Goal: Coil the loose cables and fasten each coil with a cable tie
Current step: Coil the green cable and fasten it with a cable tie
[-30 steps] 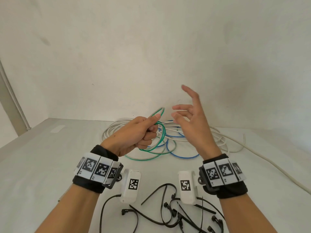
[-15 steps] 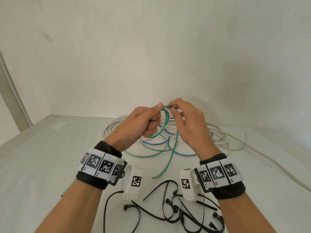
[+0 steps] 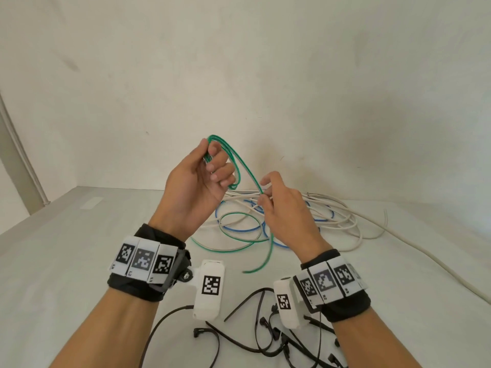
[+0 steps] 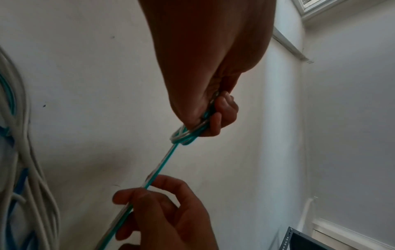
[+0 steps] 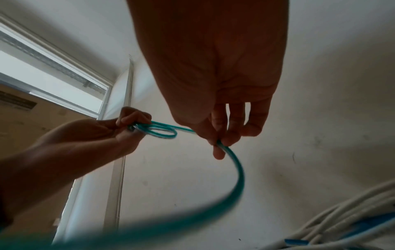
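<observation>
White table (image 3: 66, 261) is carrying loose cables; the left hand (image 3: 196, 179) has risen, gripping green loops (image 3: 225, 152), while the right hand (image 3: 281, 208), at 3 o'clock, is now pinching the next length, so coiling is advancing.

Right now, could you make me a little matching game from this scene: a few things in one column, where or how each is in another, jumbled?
Things:
1. green cable
2. black cable ties
3. white cables
4. right hand

States:
a. piled loose at the back of the table
b. small loops gripped in the left hand
c. pinching a strand that runs to the loops
d. scattered on the table near the wrists

Pairs: 1-b, 2-d, 3-a, 4-c
</observation>
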Action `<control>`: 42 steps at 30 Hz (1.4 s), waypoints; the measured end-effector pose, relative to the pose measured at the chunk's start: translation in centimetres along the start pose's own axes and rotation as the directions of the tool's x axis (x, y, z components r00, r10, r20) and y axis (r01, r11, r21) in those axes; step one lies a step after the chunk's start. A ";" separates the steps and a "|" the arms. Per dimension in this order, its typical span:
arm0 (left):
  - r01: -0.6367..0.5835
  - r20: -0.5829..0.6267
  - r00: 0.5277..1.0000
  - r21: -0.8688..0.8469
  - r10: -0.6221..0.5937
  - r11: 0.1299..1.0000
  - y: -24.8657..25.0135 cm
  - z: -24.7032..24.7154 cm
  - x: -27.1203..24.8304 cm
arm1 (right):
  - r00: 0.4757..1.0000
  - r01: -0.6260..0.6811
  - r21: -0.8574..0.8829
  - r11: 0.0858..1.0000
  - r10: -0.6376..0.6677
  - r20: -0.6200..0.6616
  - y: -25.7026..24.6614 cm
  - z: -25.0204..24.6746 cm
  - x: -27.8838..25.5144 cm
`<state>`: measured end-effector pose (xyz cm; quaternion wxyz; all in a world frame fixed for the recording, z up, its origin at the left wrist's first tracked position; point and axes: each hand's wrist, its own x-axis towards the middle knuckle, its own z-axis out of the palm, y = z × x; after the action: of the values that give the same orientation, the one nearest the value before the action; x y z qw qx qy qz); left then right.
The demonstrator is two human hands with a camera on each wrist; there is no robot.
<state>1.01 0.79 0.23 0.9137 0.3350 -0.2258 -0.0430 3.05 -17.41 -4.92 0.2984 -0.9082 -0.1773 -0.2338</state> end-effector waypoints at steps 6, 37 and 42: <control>-0.184 -0.129 0.973 0.067 0.192 0.981 -0.3 -0.6 0.6 | 0.986 0.010 0.300 0.954 -0.059 0.154 -0.9 -1.3 -0.4; 0.106 -0.057 0.994 0.447 -0.090 0.888 -2.5 0.0 -0.1 | 0.983 -0.185 0.649 0.738 0.132 0.129 -2.9 -2.0 -0.1; 0.090 -0.020 0.996 0.414 -0.090 0.906 -2.1 0.0 -0.3 | 0.978 -0.206 0.500 0.841 0.192 0.080 -3.0 -2.4 -0.1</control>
<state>0.86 -0.73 -1.17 0.8190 0.5312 -0.2140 -0.0364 0.80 -16.63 -1.94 0.5461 -0.8146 -0.1412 -0.1350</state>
